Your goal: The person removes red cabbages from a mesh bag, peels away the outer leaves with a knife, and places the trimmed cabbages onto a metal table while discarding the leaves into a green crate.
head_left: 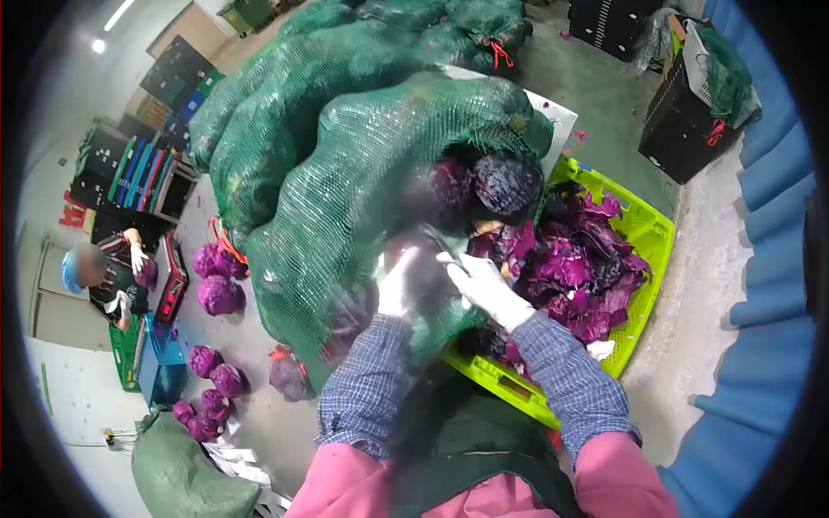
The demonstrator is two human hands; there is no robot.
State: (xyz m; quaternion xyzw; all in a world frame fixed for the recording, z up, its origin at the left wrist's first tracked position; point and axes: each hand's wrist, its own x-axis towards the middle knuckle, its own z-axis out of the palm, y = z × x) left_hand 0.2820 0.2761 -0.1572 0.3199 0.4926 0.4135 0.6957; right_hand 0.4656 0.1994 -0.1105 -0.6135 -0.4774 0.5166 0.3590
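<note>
My left hand (pixel 399 283), in a white glove, is closed on a red cabbage (pixel 421 252), which is smeared by motion. Close beside it on the right, my gloved right hand (pixel 486 287) grips what looks like a small knife (pixel 445 257), its thin blade blurred near the cabbage. Both hands are over a large green mesh sack (pixel 371 164). At the sack's open mouth sit two dark red cabbages (pixel 508 185). To the right of my right hand, a yellow-green crate (pixel 649 298) holds a heap of loose purple leaves (pixel 596 268).
More filled mesh sacks (pixel 268 112) lie behind. Trimmed cabbages (pixel 220 295) rest on the table at left, where a co-worker (pixel 112 250) in white gloves handles a cabbage near a red crate (pixel 173 281). A black crate (pixel 682 112) and blue curtain (pixel 777 285) stand right.
</note>
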